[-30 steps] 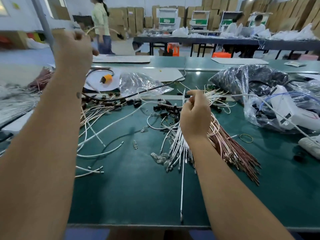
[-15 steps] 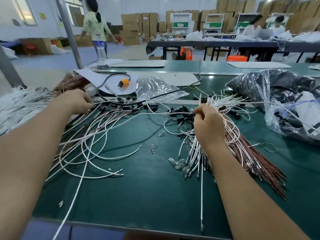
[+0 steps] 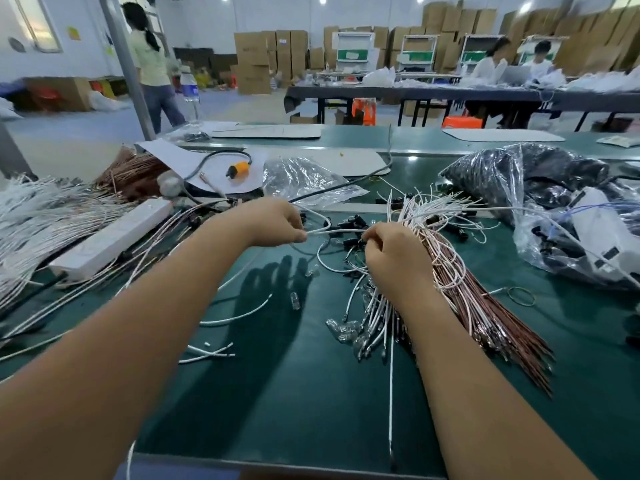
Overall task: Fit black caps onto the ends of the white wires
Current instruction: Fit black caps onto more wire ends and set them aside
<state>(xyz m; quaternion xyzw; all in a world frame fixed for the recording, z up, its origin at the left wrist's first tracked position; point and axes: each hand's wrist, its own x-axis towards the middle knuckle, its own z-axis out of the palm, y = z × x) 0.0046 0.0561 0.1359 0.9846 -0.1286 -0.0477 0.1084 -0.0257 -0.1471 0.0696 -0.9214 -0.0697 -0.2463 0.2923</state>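
White wire (image 3: 332, 231), one length, spanning the gap above the green counter (image 3: 277, 393), left hand (image 3: 273, 221) pinching its end, right hand (image 3: 394, 258) gripping the wire bundle (image 3: 436, 244); capping pending, next needing a black cap (image 3: 349, 224) fetched.

One white wire (image 3: 332, 231) stretching level at frame centre, bundle of white wires (image 3: 420, 237) fanning out centre right, loose black caps (image 3: 349, 224) lying scattered just behind it
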